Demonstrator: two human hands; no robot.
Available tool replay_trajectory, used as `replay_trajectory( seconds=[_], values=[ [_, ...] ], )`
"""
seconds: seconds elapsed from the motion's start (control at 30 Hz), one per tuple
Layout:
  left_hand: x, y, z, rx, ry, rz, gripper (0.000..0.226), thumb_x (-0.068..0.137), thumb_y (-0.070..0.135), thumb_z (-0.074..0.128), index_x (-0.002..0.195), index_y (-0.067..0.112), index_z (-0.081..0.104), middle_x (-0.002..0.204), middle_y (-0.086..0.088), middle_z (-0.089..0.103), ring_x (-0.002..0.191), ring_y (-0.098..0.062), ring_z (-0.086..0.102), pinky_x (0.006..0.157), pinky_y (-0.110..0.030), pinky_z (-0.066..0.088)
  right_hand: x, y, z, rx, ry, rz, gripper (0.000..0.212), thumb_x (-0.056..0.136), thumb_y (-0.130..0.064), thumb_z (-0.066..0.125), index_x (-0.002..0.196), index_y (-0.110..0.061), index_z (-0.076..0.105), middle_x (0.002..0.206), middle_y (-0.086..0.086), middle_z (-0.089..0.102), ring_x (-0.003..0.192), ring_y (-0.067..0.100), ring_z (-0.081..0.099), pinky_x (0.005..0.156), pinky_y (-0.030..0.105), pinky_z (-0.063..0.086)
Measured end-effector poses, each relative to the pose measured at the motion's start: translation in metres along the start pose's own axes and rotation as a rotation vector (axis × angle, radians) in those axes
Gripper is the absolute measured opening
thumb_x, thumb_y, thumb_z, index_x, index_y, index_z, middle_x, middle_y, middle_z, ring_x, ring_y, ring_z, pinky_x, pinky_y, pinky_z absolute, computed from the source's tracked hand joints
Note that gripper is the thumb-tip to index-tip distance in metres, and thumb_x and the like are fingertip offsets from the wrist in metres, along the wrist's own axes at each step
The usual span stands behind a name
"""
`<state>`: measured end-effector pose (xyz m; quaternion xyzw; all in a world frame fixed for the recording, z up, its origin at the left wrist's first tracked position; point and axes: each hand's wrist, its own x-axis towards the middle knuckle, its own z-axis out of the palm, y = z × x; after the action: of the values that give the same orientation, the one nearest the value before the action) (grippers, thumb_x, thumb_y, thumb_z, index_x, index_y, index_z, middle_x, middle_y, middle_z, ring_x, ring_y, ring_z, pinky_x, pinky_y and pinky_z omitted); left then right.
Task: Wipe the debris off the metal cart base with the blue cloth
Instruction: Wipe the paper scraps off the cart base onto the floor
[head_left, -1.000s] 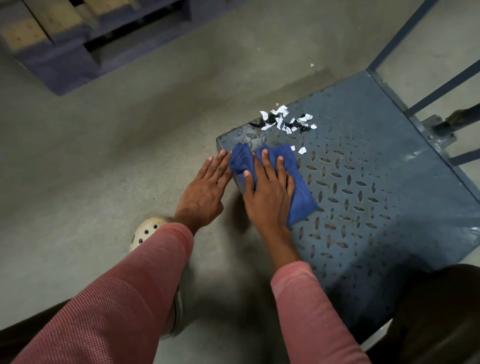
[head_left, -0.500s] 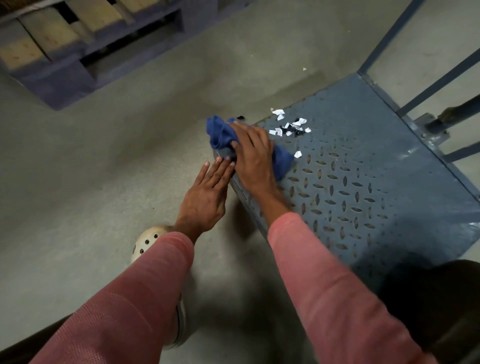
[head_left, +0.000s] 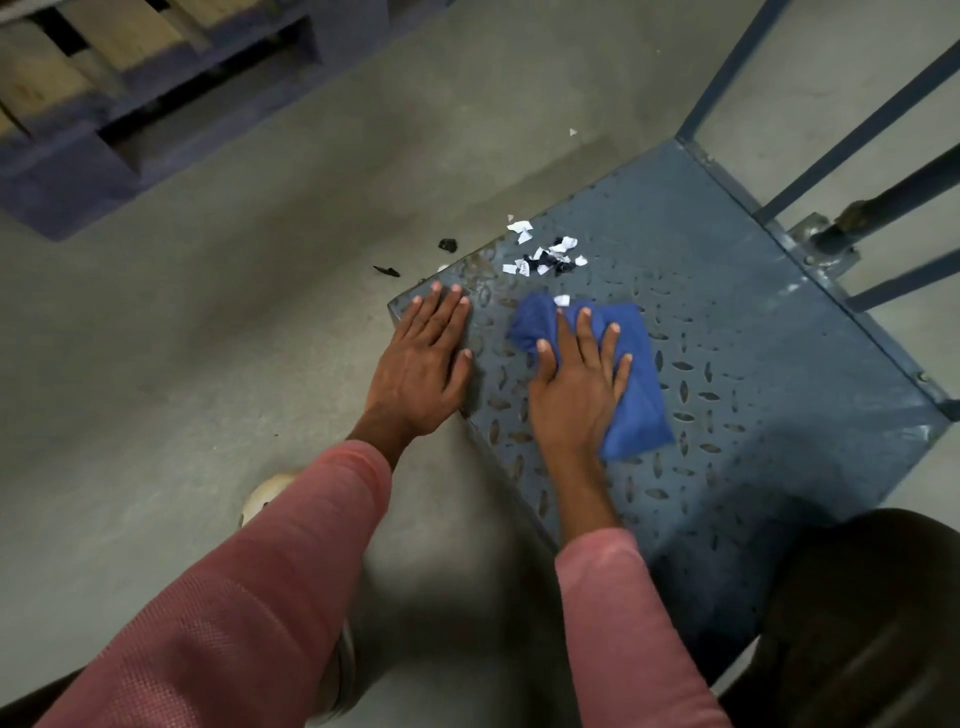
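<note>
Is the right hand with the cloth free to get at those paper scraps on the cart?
Probably yes. The right hand presses the blue cloth just short of the paper scraps, only bare cart base between; the left hand rests off to one side.

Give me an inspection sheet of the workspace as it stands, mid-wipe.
Surface: metal cart base, perforated tread plate, dusty near its left corner.
Job's things: blue cloth bunched on the base; debris, white and black scraps, lies on the base just beyond the cloth, near the left edge.
Clutter: two black scraps and a white fleck on the concrete floor, off the base.
Grips: right hand presses the cloth with straight fingers; left hand rests flat on the base's corner.
Cables: nothing seen.
Surroundings: wooden pallet top left; cart rails top right; shoe beside the left sleeve.
</note>
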<state>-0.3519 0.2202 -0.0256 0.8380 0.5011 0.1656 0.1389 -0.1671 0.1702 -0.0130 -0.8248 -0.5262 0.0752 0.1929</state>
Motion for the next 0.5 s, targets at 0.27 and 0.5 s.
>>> replay_trajectory(
  seconds=[0.27, 0.5],
  values=[
    [0.022, 0.016, 0.017, -0.042, 0.168, -0.174, 0.07, 0.102, 0.044, 0.037, 0.162, 0.008, 0.035, 0.17, -0.008, 0.03, 0.16, -0.022, 0.02, 0.129, -0.039, 0.011, 0.089, -0.046, 0.023, 0.168, -0.162, -0.283, 0.046, 0.105, -0.023, 0.05, 0.15, -0.017, 0.047, 0.159, 0.002, 0.041, 0.155, 0.028, 0.022, 0.126, 0.041, 0.009],
    [0.023, 0.02, 0.018, -0.049, 0.221, -0.216, 0.064, 0.102, 0.04, 0.038, 0.158, 0.011, 0.045, 0.167, -0.007, 0.039, 0.159, -0.019, 0.026, 0.127, -0.044, 0.021, 0.097, -0.047, 0.02, 0.459, -0.129, -0.374, 0.043, 0.1, -0.003, 0.05, 0.143, -0.008, 0.056, 0.15, 0.01, 0.053, 0.148, 0.031, 0.038, 0.121, 0.05, 0.032]
  ],
)
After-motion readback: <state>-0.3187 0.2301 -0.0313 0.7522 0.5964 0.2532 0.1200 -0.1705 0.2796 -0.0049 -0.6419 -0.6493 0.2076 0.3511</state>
